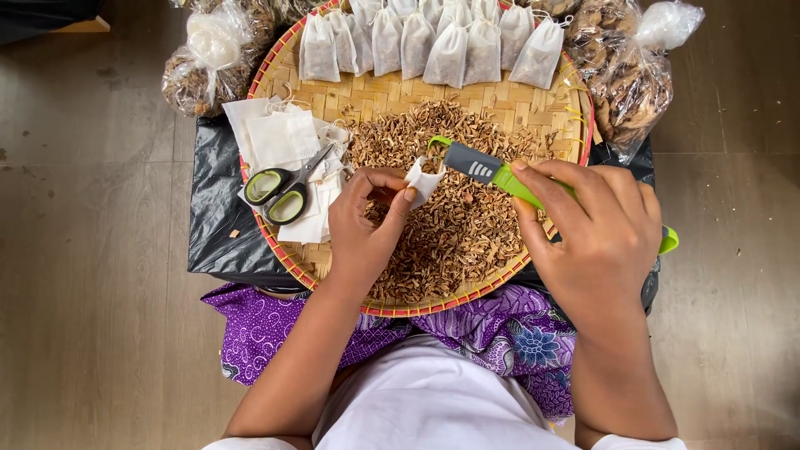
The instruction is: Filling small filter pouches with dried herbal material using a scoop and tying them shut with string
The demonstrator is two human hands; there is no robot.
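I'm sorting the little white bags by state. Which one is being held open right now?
The small white bag pinched in the left hand, at the green scoop's tip. The filled bags stand along the tray's far edge; the flat ones lie under the scissors.

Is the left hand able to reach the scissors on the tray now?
Probably yes, but not freely: the left hand holds a small white pouch. The scissors lie uncovered beside it on empty pouches.

scissors (282, 193), filled white sachets (433, 42), clear bags (629, 75), black sheet (218, 208)
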